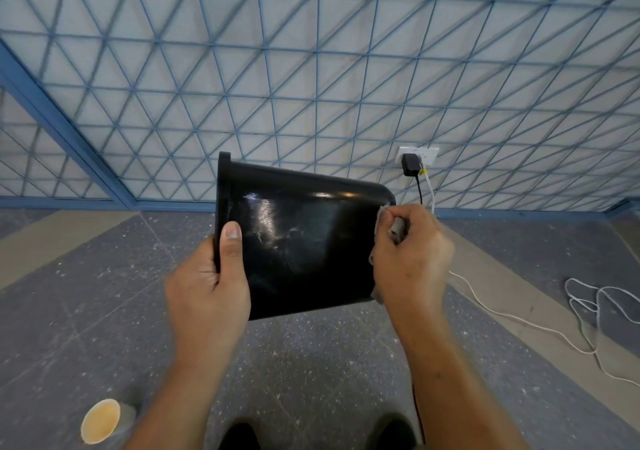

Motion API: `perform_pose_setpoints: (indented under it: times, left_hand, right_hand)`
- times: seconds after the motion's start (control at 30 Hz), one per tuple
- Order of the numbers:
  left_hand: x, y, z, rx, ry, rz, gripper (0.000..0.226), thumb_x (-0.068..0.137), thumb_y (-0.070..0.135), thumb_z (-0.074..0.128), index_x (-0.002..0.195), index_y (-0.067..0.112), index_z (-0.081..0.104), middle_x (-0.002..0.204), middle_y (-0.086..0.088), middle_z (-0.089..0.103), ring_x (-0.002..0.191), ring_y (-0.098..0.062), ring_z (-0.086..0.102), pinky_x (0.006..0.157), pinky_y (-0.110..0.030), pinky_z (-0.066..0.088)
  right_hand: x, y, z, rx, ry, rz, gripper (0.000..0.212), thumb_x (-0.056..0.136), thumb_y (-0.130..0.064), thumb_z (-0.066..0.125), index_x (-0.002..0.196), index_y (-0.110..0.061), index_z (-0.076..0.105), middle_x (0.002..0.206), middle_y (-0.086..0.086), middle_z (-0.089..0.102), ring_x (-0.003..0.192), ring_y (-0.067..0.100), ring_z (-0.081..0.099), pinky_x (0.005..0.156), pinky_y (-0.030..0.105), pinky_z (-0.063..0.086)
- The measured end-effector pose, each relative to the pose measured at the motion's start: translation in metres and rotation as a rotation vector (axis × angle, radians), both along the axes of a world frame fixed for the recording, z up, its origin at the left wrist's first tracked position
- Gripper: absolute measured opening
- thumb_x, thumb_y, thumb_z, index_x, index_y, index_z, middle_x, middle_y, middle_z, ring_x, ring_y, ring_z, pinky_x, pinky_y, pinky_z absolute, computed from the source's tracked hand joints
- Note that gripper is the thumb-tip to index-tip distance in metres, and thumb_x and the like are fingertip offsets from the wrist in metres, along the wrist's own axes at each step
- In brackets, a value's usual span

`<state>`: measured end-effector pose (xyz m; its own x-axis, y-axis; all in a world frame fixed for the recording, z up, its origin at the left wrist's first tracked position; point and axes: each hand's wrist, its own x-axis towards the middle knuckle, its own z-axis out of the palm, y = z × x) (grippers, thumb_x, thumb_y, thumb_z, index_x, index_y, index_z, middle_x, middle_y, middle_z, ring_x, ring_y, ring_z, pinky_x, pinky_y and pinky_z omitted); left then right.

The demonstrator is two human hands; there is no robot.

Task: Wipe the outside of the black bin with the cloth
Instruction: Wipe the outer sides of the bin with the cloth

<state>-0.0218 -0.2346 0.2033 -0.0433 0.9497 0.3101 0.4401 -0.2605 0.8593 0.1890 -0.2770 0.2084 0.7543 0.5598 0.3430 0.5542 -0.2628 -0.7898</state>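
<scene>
Head view: glossy, smeared black bin (304, 241) held sideways, left hand (207, 293) gripping rim, right hand (412, 259) clutching cloth (396, 229).

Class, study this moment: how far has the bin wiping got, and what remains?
Done, apparently: the black bin's facing side shines with faint wipe streaks. In hand: the left hand grips the rim while the right hand presses the cloth at the base end. Left: the hidden far and under sides cannot be judged.

Wall (311, 68): pale panels, blue lattice. Floor (311, 363): grey speckled tile, tan bands. Wall socket (427, 154), white cable (519, 318) trailing.
</scene>
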Motion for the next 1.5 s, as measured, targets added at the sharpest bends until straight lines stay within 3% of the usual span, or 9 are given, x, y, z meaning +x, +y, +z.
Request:
perform_pose_setpoints:
  times: [0.13,0.43,0.67,0.73,0.9,1.13,1.3,1.4,1.5]
  left_hand:
    - [-0.002,0.001,-0.001,-0.013,-0.017,-0.005,0.059,0.109,0.061,0.043,0.061,0.027,0.04,0.052,0.017,0.048,0.048,-0.004,0.047,0.045,-0.013,0.034]
    - [-0.001,0.001,0.0,-0.03,0.063,-0.009,0.069,0.104,0.069,0.038,0.064,0.014,0.05,0.051,0.006,0.043,0.052,-0.007,0.05,0.043,-0.019,0.031]
    - [-0.001,0.002,-0.002,-0.08,-0.043,0.069,0.06,0.107,0.065,0.042,0.058,0.031,0.042,0.05,0.014,0.044,0.046,-0.006,0.042,0.044,-0.017,0.03]
    - [-0.002,0.004,-0.002,-0.079,-0.046,0.09,0.058,0.11,0.06,0.043,0.056,0.038,0.046,0.049,0.015,0.043,0.046,-0.006,0.041,0.048,-0.026,0.03]
    - [-0.002,0.006,0.0,-0.13,-0.009,0.079,0.074,0.103,0.072,0.037,0.066,0.009,0.048,0.055,0.0,0.041,0.051,-0.027,0.044,0.053,-0.043,0.037]
    - [-0.003,0.005,-0.002,-0.119,-0.024,0.029,0.071,0.106,0.068,0.04,0.063,0.011,0.042,0.052,0.007,0.038,0.047,-0.01,0.039,0.052,-0.033,0.03]
    - [-0.004,0.009,-0.004,-0.211,-0.119,0.132,0.076,0.097,0.081,0.039,0.07,0.013,0.061,0.067,-0.017,0.06,0.064,-0.033,0.061,0.063,-0.057,0.053]
    - [-0.005,0.013,-0.005,-0.255,-0.19,0.196,0.066,0.093,0.084,0.041,0.075,0.029,0.071,0.073,-0.01,0.068,0.077,-0.041,0.069,0.073,-0.061,0.057]
    - [-0.005,0.016,-0.007,-0.26,-0.211,0.238,0.066,0.092,0.085,0.042,0.076,0.028,0.069,0.072,-0.01,0.067,0.079,-0.044,0.069,0.075,-0.063,0.057]
  right_hand:
    - [0.002,0.0,0.0,-0.005,-0.018,-0.006,0.006,0.096,-0.019,0.067,0.097,-0.015,0.072,0.088,-0.005,0.063,0.077,0.009,0.053,0.067,0.0,0.035]
    - [0.011,-0.002,0.0,0.028,0.01,-0.039,0.009,0.098,-0.021,0.067,0.1,-0.015,0.074,0.095,-0.004,0.064,0.082,0.006,0.053,0.072,-0.002,0.033]
    - [-0.004,-0.007,-0.009,-0.041,0.006,0.064,0.004,0.096,-0.022,0.068,0.095,-0.02,0.072,0.088,-0.007,0.065,0.076,0.01,0.06,0.068,0.027,0.047]
    - [-0.007,-0.008,-0.01,-0.062,-0.025,0.084,0.004,0.094,-0.022,0.067,0.092,-0.021,0.07,0.084,-0.01,0.064,0.073,0.006,0.058,0.065,0.029,0.048]
    - [-0.006,-0.007,-0.01,-0.043,-0.004,0.09,0.004,0.096,-0.022,0.066,0.093,-0.02,0.069,0.085,-0.008,0.065,0.072,0.01,0.061,0.065,0.036,0.054]
    - [0.001,-0.004,-0.005,0.033,-0.039,0.042,0.005,0.097,-0.022,0.068,0.1,-0.018,0.071,0.091,-0.009,0.061,0.08,0.008,0.056,0.069,0.003,0.036]
    - [-0.004,-0.006,-0.011,0.02,-0.07,0.108,0.002,0.094,-0.021,0.069,0.093,-0.02,0.07,0.088,-0.008,0.064,0.073,0.009,0.059,0.065,0.023,0.047]
    - [-0.008,-0.007,-0.013,0.002,-0.066,0.145,0.002,0.093,-0.024,0.068,0.092,-0.023,0.069,0.086,-0.012,0.063,0.076,0.007,0.059,0.065,0.033,0.054]
    - [-0.01,-0.006,-0.014,0.008,-0.059,0.155,0.003,0.094,-0.025,0.066,0.094,-0.024,0.069,0.087,-0.012,0.062,0.076,0.009,0.06,0.065,0.039,0.057]
